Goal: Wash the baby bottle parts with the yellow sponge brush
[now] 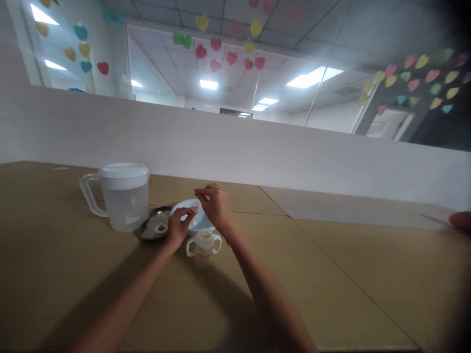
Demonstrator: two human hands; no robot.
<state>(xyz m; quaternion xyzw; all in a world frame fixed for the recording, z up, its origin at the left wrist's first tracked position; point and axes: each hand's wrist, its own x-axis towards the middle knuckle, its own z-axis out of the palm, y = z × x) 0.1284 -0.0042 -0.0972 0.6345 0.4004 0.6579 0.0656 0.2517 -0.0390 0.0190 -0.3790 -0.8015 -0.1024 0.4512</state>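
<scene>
My left hand [177,226] is closed, pinching a small translucent round piece [195,208] over a white bowl [203,227]. Just above it, my right hand [216,205] pinches a thin stick [197,202] that points down at the piece; whether its tip goes inside is too small to tell. In front of the bowl stands an uncapped baby bottle [203,249] with two white handles, upright on the table. Left of my left hand, a round metal tray [143,236] holds a white ring [161,230] and a clear part. My left hand partly hides the bowl.
A large translucent pitcher [127,203] with a white lid stands behind the tray on the left. The brown tabletop [331,284] meets a white wall [228,142] at the back. A blurred rounded shape [459,220], perhaps part of a hand, shows at the right edge.
</scene>
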